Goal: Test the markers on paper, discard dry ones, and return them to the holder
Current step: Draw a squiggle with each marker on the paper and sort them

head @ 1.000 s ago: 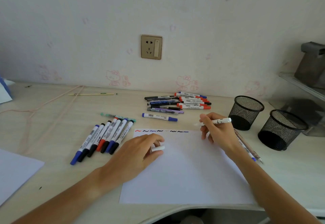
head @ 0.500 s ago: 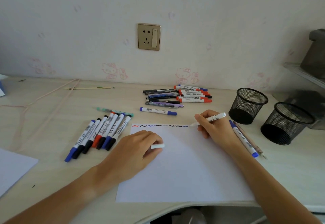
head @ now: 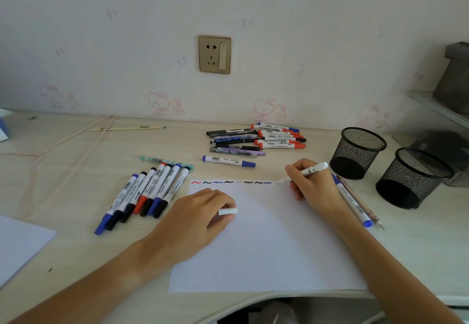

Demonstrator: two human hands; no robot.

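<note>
Head view: right hand [head: 313,186] gripping a white marker [head: 303,173] pen-fashion, tip at the top right corner of the paper sheet [head: 266,242], ready to extend the row of test squiggles [head: 231,182]. Left hand [head: 195,218] resting on the sheet to pin it flat, fingers curled round the white cap [head: 228,211], kept close for recapping. Capped markers [head: 144,194] fanned to the left of the sheet, likely tested; mixed pile [head: 256,139] behind, probably waiting. Two mesh holders [head: 359,152] standing at the right of the table [head: 76,171].
</note>
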